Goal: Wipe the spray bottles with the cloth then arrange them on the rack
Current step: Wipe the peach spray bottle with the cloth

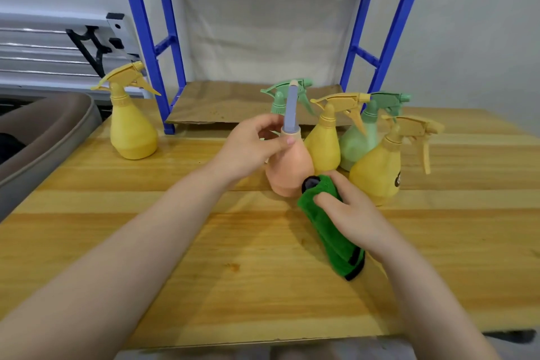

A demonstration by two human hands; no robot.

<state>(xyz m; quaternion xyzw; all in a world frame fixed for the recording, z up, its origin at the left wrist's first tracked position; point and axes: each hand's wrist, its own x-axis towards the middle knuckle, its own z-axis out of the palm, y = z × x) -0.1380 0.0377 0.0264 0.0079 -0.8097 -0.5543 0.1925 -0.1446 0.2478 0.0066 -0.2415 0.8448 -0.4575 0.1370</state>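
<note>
So the left hand (251, 146) grips the peach bottle (289, 169) on the desk (175, 242), right hand's (350, 213) fingers press the green cloth (330, 231) against it, rack (251, 102) holding none yet.

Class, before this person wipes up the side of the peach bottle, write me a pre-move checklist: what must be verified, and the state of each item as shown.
1. Left hand grips the peach bottle at its neck: ok.
2. Right hand holds the green cloth: ok.
3. Cloth touches the bottle's lower side: ok.
4. Bottle's base flat on the wooden table: cannot tell, it looks slightly tilted.
5. Room beside it: not ok, a yellow bottle stands close behind.
6. Cardboard-lined rack shelf free for placing: ok.
</note>
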